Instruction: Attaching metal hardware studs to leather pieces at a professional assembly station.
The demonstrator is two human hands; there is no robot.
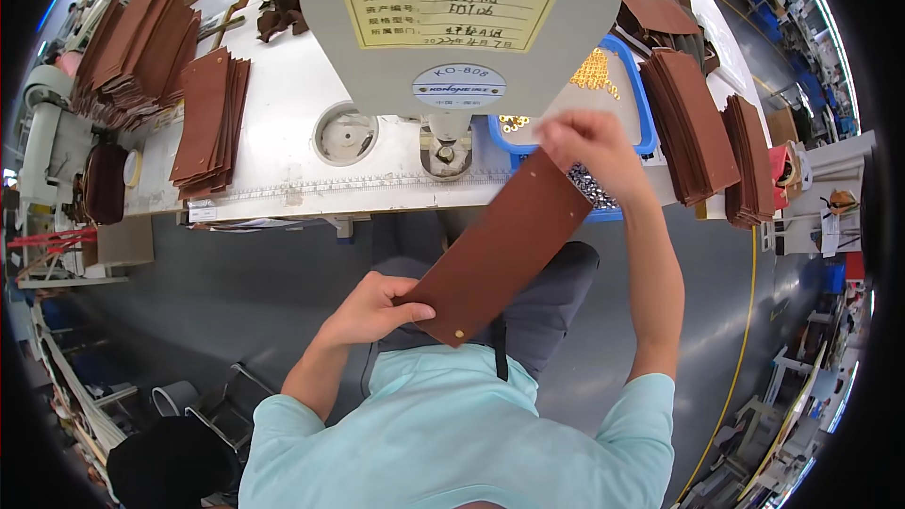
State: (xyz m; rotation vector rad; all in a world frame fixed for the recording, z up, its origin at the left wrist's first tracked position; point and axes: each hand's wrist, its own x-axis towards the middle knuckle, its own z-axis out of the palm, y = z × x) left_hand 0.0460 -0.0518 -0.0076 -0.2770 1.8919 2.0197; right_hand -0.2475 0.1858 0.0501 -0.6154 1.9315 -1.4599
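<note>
A flat brown leather-like panel [500,250] slants over my lap, its far end raised to the table's front edge. My left hand [370,309] grips its near end between thumb and fingers. A gold round stud [459,334] sits at that near corner; two small pale spots show at the far end. My right hand [596,146] is closed at the panel's far end, over a blue tray [646,123]. Its fingertips are pinched and slightly blurred, so what they hold cannot be made out. Gold ring-shaped fittings [594,73] and silver-coloured small parts [592,187] lie around that hand.
A grey-white machine head [377,75] stands in front of me, its working point [447,153] at the table's edge. Stacks of brown panels lie left [209,123] and right [688,127]. A round recessed plate [346,134] is set into the white table [283,155].
</note>
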